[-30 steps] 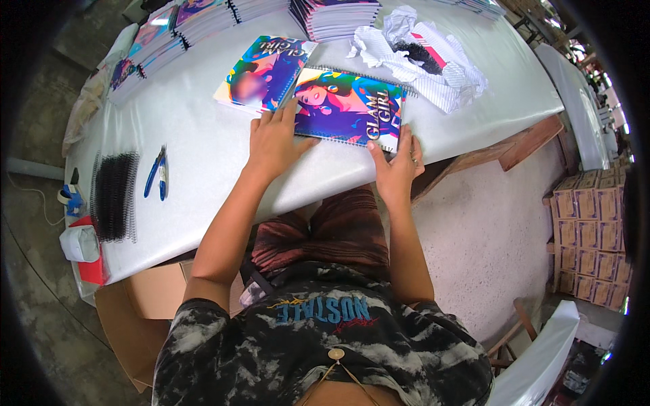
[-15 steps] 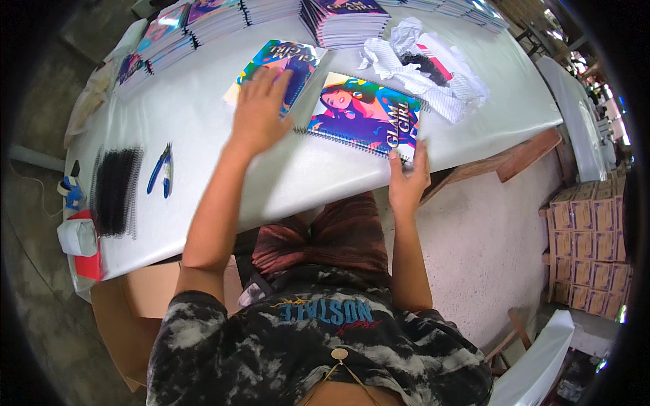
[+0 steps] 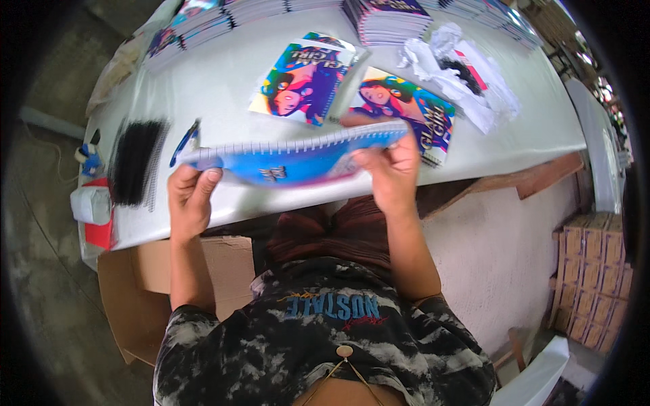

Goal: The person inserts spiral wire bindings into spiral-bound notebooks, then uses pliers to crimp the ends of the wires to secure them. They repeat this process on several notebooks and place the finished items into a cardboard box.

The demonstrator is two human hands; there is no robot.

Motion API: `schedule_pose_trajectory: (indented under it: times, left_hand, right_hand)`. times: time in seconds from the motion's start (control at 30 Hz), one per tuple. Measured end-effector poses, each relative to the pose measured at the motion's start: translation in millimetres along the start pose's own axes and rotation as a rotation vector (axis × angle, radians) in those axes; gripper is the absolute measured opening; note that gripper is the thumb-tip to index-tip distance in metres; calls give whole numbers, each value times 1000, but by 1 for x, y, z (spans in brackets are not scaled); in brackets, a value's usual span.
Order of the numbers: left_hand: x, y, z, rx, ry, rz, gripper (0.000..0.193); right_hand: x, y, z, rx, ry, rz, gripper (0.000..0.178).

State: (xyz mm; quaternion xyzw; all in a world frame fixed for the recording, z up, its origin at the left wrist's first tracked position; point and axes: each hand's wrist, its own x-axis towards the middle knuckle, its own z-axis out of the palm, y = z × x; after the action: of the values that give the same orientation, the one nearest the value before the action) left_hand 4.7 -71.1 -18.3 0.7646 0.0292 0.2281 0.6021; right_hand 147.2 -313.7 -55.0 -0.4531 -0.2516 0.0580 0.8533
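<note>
Above the near table edge, I hold a notebook [image 3: 298,159] between both hands, with a row of punched holes or ticks along its upper edge and a blue and purple cover below. My left hand [image 3: 191,197] is closed on its left end, thumb in front. Round the right end, my right hand [image 3: 391,177] is closed too. Motion blurs the notebook, and I cannot tell whether a coil runs through it. Behind it lies a spiral notebook [image 3: 440,111] with a colourful illustrated cover, partly hidden. Loosely stacked notebooks [image 3: 298,84] with similar covers lie farther left.
Black wire coils [image 3: 137,162] lie at the left, next to blue-handled pliers [image 3: 184,143]. Taller notebook stacks [image 3: 389,27] line the far side. Crumpled white paper [image 3: 497,101] with black bits is at right. An open cardboard box [image 3: 145,271] stands below the table [image 3: 542,132].
My left hand has left the loose pile and my right hand the spiral notebook. Both now grip a notebook raised near me. The view has shifted slightly.
</note>
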Motion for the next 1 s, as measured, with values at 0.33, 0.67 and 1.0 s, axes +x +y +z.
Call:
schedule_pose_trajectory:
  times: [0.33,0.67,1.0]
  left_hand:
    - [-23,-81,31,318,2,-196,44]
    - [-60,-80,-151,1421,397,-633,30]
    - [-11,-42,-160,-36,891,163,24]
  right_hand:
    - [-9,9,-8,-317,-327,191,17]
    - [-3,4,-9,-493,-377,11,23]
    - [9,0,-31,-605,-334,-116,27]
